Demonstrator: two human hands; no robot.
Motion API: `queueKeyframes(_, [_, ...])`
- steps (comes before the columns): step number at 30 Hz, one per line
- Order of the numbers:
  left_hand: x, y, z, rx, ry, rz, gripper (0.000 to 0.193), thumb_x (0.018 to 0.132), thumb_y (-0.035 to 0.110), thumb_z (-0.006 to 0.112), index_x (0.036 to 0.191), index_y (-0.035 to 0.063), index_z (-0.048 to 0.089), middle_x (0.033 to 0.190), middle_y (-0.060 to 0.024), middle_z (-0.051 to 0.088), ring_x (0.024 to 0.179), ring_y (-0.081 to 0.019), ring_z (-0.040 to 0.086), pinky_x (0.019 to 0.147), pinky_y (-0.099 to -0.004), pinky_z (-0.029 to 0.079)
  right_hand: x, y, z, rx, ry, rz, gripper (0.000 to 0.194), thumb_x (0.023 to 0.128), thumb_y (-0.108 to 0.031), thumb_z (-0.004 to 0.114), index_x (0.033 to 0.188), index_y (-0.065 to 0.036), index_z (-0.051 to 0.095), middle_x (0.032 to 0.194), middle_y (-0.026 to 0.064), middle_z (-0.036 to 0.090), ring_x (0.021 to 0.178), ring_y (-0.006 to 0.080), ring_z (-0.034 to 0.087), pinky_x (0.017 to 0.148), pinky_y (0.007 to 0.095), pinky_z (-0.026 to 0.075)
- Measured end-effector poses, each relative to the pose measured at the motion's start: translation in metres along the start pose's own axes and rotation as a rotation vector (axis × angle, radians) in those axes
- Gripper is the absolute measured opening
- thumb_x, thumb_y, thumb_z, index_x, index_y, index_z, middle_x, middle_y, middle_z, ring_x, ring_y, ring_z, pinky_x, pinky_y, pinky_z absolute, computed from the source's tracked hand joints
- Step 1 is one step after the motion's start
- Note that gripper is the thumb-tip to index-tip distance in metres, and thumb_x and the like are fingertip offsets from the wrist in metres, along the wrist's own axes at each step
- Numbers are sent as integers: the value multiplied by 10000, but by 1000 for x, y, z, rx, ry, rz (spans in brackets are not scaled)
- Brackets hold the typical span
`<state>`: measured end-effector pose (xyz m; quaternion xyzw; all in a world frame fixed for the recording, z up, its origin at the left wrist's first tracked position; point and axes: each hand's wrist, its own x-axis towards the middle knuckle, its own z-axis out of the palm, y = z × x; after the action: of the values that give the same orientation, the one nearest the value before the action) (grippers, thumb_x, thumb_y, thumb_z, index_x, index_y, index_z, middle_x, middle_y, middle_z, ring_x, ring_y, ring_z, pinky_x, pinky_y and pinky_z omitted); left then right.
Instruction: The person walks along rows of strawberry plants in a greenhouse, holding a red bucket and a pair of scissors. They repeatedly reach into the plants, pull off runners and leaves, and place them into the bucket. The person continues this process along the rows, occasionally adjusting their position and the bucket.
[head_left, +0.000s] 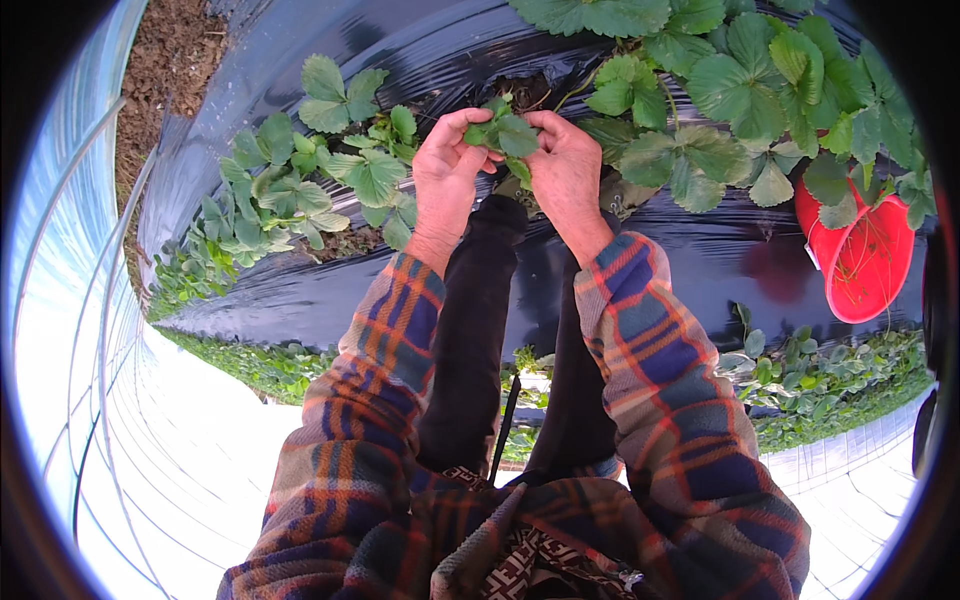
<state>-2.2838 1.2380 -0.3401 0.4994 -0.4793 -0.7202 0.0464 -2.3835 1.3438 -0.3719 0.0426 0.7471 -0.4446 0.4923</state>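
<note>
Both of my hands are at a small strawberry plant (513, 136) with green leaves, in front of my feet. My left hand (448, 169) has its thumb and fingers at the left side of the leaves. On the other side, my right hand (564, 161) pinches the plant between thumb and bent fingers. The leaves partly hide the fingertips of both hands. Just beyond them is a hole in the black plastic mulch film (521, 88), with brownish plant matter in it.
Larger strawberry plants (739, 90) grow to the right, others (300, 172) to the left. A red bucket (870, 255) lies tilted at the right, with thin stems inside. Bare soil (172, 60) and curved tunnel hoops (112, 247) border the left.
</note>
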Motion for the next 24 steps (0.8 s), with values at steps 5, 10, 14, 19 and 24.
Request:
queueKeyframes(5, [5, 21, 5, -197, -85, -129, 554, 1024, 202, 570, 1519, 12, 407, 1181, -121, 666, 812, -182, 630, 685, -302, 511, -1, -1, -6, -69, -2, -59, 206, 869, -190, 760, 1028, -60, 767, 633, 67, 631, 556, 212, 597, 582, 364, 482])
queueKeyframes(10, [15, 32, 6, -476, -174, -278, 675, 1014, 285, 577, 1590, 47, 319, 1341, -180, 609, 710, -182, 575, 564, -284, 451, 0, -7, -7, -168, -7, -75, 200, 885, -97, 712, 1063, -19, 759, 619, 24, 598, 557, 108, 527, 560, 302, 440])
queueKeyframes(14, [6, 34, 1, -554, -304, -170, 668, 1016, 246, 553, 1607, 69, 297, 1441, -235, 580, 628, -184, 551, 493, -261, 407, 2, -4, -6, -174, 6, -56, 180, 911, -81, 722, 1066, 4, 757, 601, -9, 580, 539, 43, 504, 521, 271, 419])
queueKeyframes(19, [-12, 35, -21, -639, -313, -38, 605, 1014, 199, 546, 1569, 54, 354, 1371, -219, 629, 652, -187, 581, 502, -263, 433, 4, -2, -2, -104, 16, -21, 207, 916, -188, 775, 1045, -26, 766, 613, 9, 606, 549, 107, 540, 536, 303, 437])
queueKeyframes(24, [-10, 46, -27, -542, -145, -44, 441, 1033, 144, 530, 1455, 22, 506, 1234, -191, 692, 688, -177, 620, 520, -252, 456, 3, -7, 2, -126, 47, -46, 190, 919, -177, 769, 1052, -42, 765, 602, 8, 593, 545, 116, 517, 534, 312, 429])
